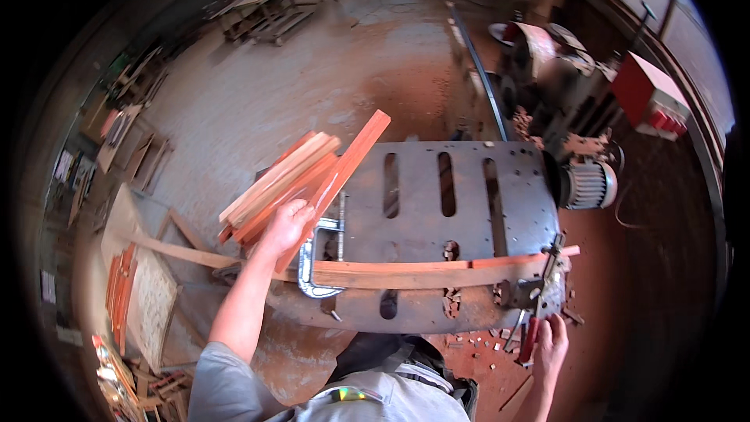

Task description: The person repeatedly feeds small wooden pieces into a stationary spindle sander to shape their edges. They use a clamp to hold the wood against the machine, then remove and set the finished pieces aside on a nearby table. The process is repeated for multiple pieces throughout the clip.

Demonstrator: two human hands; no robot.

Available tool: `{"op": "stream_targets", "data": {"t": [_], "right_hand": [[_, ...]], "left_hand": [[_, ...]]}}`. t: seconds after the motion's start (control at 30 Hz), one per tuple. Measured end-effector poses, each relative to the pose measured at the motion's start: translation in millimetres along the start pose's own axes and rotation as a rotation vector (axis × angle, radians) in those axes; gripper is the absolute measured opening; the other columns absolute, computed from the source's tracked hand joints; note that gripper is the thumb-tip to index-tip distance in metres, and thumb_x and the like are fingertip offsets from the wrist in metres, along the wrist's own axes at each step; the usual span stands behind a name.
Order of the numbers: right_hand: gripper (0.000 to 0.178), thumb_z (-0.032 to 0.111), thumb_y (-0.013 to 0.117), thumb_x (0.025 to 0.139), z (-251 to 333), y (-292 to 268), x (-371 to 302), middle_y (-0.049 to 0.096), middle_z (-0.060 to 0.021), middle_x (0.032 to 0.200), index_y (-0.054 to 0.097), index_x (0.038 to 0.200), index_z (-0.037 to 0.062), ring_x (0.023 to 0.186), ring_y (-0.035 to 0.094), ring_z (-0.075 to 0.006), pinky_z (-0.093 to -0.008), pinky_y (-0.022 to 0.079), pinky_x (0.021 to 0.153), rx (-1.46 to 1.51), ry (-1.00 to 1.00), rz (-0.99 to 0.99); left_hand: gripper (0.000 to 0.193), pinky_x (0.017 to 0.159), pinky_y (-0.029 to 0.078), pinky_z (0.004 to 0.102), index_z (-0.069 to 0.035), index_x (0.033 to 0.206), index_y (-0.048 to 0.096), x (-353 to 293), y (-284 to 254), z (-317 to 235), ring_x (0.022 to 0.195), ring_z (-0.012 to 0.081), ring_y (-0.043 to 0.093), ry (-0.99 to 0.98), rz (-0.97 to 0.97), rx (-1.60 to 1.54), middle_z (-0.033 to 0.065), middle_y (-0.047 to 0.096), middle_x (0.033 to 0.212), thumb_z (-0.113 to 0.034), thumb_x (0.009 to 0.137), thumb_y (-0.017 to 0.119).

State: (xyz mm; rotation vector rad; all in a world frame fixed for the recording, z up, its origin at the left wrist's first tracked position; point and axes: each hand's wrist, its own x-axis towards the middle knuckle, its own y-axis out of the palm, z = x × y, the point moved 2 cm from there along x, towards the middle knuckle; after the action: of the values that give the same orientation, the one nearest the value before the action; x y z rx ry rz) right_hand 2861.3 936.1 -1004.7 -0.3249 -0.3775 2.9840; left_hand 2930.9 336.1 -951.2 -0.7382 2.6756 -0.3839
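My left hand (288, 223) is wrapped round a long reddish wooden strip (351, 158) that slants up to the right. Under and beside it lies a stack of wooden strips (283, 180). My right hand (553, 337), fingers curled, is at the red handle (530, 341) of a bar clamp (550, 266) on the table's right edge; its thumb is hidden. A long wooden strip (406, 275) runs along the near part of the slotted metal table (418, 227). A G-clamp (306, 266) sits over that strip's left part.
An electric motor (588, 184) stands right of the table, with a red and white box (650, 95) beyond. Wood offcuts (492, 344) litter the floor at the near right. More strips (121, 297) lean on a board (144, 289) at left. A wooden bench (269, 4) stands far off.
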Motion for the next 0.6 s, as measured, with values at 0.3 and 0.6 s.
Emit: {"op": "stream_targets", "data": {"t": [0.3,0.6], "right_hand": [[0.05,0.019,0.073,0.09,27,26,-16,0.061,-0.0199,0.118,0.055,0.13,-0.005,0.107,0.062,-0.0311,-0.0391,0.05,0.095,-0.447,-0.246,0.031],[0.062,0.027,0.073,0.092,25,29,-28,0.065,-0.0208,0.119,0.048,0.141,-0.0034,0.111,0.066,-0.03,-0.0388,0.052,0.097,-0.222,0.112,0.089]], "left_hand": [[0.026,0.059,0.053,0.0276,-0.005,0.1,0.066,35,179,-33,0.063,0.0121,0.061,-0.111,0.527,0.014,0.004,0.063,0.078,-0.029,0.104,0.056],[0.033,0.085,0.052,0.0387,0.0,0.106,0.07,57,343,-42,0.097,0.0283,0.07,0.295,0.61,0.541,0.0185,0.073,0.1,-0.029,0.093,0.064]]}}
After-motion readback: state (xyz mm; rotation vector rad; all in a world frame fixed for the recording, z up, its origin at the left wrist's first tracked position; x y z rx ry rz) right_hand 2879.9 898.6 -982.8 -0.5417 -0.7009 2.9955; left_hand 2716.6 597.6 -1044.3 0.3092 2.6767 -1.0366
